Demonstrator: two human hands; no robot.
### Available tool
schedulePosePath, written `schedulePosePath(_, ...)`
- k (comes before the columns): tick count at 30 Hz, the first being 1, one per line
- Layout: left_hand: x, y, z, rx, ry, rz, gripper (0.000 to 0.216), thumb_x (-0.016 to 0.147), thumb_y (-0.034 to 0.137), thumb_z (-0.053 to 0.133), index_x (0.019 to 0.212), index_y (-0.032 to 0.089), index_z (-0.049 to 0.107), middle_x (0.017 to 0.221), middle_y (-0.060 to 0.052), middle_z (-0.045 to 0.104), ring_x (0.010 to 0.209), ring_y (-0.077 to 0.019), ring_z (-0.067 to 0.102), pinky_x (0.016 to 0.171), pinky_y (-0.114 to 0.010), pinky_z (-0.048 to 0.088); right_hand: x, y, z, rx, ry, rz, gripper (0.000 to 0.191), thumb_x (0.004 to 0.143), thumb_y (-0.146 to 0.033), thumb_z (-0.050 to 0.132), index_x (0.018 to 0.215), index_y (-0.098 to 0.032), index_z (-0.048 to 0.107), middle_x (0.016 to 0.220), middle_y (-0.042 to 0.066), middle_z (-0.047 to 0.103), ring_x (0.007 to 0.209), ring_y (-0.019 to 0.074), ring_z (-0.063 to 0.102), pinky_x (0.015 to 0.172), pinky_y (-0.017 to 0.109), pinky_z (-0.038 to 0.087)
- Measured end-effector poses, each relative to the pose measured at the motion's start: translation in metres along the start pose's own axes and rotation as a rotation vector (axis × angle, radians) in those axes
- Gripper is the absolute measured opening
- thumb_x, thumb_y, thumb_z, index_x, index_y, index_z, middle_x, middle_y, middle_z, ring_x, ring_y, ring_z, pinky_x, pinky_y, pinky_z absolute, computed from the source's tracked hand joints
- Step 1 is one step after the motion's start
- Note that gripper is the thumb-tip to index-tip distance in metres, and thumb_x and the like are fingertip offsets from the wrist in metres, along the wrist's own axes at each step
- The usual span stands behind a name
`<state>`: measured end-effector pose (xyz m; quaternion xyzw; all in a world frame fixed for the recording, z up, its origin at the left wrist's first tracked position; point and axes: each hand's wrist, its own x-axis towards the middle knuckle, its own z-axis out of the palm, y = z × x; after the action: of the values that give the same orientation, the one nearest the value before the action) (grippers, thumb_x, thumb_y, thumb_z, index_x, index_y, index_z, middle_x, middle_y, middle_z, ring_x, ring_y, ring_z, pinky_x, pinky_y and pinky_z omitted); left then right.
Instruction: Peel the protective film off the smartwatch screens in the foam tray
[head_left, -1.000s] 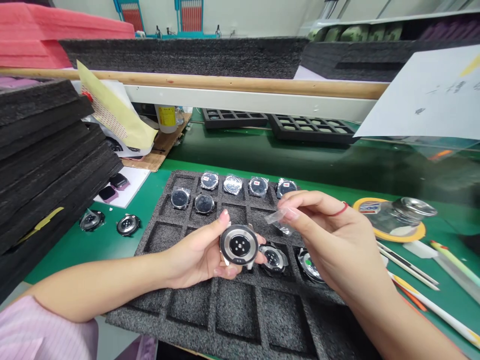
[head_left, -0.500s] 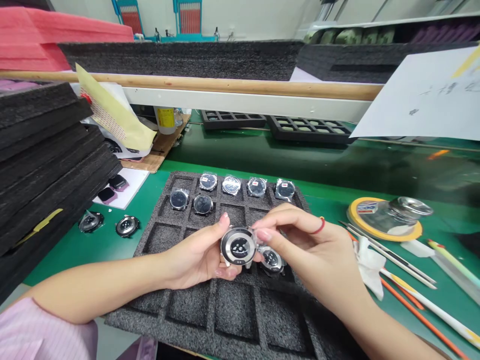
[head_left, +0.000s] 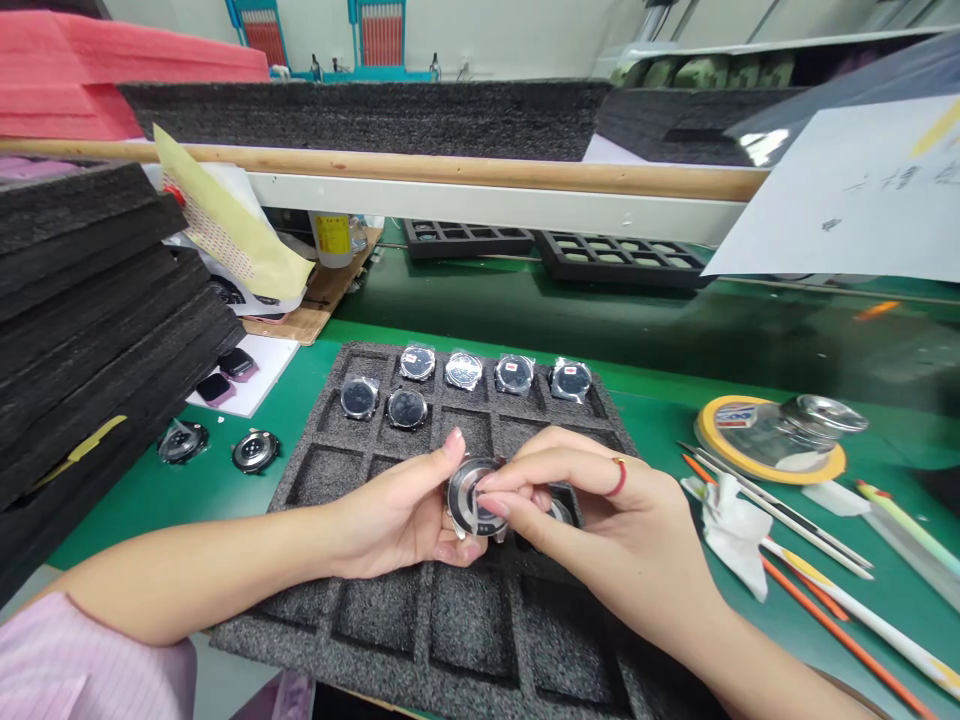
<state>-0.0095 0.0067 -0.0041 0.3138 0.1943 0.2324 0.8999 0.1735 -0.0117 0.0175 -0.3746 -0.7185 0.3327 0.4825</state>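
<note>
My left hand (head_left: 409,505) is closed round the edge of a round smartwatch case (head_left: 461,490), its back turned up. Thumb and forefinger of my right hand (head_left: 611,525) are pinched over the middle of that back. A thin clear film (head_left: 475,520) shows at these fingertips, though its outline is hard to make out. Both hands are above a dark grey foam tray (head_left: 405,665). Another watch case (head_left: 561,510) lies in the tray, mostly covered by my right hand. Several film-wrapped watch cases, such as one at the back (head_left: 463,370), sit in the rear pockets.
Left of the tray, two watch cases (head_left: 255,452) lie face down on the green table, before stacked black foam (head_left: 90,300). To the right are a metal-topped bottle (head_left: 817,425) in a yellow-rimmed dish, a crumpled tissue (head_left: 735,530) and several sticks. A shelf beam (head_left: 487,200) crosses behind.
My right hand's fingertips have moved left from the case's edge onto the middle of its back, taking the film with them. My left hand keeps its hold almost unmoved.
</note>
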Motion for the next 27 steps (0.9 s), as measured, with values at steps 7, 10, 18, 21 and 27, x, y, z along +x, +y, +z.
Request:
schedulePosePath(7,0.0,0.0,0.001,0.004,0.059,-0.001,0.052,0.083,0.064,0.07,0.092,0.013,0.064,0.08,0.0,0.055,0.055,-0.005,0.048,0.051,-0.019,0.027,-0.002,0.003,0.002,-0.225,0.032,-0.153,0.017,0.084,-0.013,0.074,0.099,-0.021,0.074,0.076,0.0,0.062,0.064,0.0105,0.057,0.058,0.023,0.051)
schedulePosePath(10,-0.001,-0.001,0.002,0.025,0.107,0.017,0.055,0.08,0.066,0.072,0.093,0.013,0.062,0.076,0.001,0.055,0.055,-0.0058,0.049,0.05,-0.019,0.028,-0.002,0.006,0.002,-0.333,0.071,-0.168,0.031,0.087,-0.018,0.07,0.118,-0.018,0.068,0.087,0.003,0.058,0.07,0.012,0.057,0.065,0.027,0.055)
schedulePosePath(18,-0.003,-0.006,0.0,0.456,0.168,0.235,0.057,0.08,0.069,0.068,0.089,0.013,0.059,0.063,0.001,0.054,0.054,-0.0081,0.045,0.05,-0.02,0.033,-0.002,0.014,0.007,-0.199,-0.1,0.024,0.019,0.092,-0.03,0.065,0.106,-0.02,0.073,0.093,0.006,0.067,0.076,0.0144,0.065,0.062,0.025,0.056)
schedulePosePath(21,-0.002,-0.007,-0.001,0.538,0.212,0.272,0.049,0.088,0.062,0.063,0.092,0.013,0.059,0.062,0.002,0.054,0.052,-0.0083,0.046,0.049,-0.021,0.035,-0.003,0.017,0.009,-0.081,-0.135,0.102,0.02,0.097,-0.03,0.058,0.107,-0.022,0.074,0.099,0.007,0.067,0.079,0.0146,0.066,0.061,0.024,0.056)
schedulePosePath(27,0.001,-0.012,-0.003,0.429,0.169,0.294,0.056,0.094,0.063,0.053,0.097,0.009,0.067,0.07,-0.004,0.059,0.056,-0.01,0.051,0.048,-0.021,0.036,-0.003,0.02,0.005,0.001,-0.156,0.158,0.034,0.103,-0.035,0.046,0.102,-0.021,0.076,0.09,0.006,0.066,0.068,0.0121,0.064,0.055,0.022,0.055)
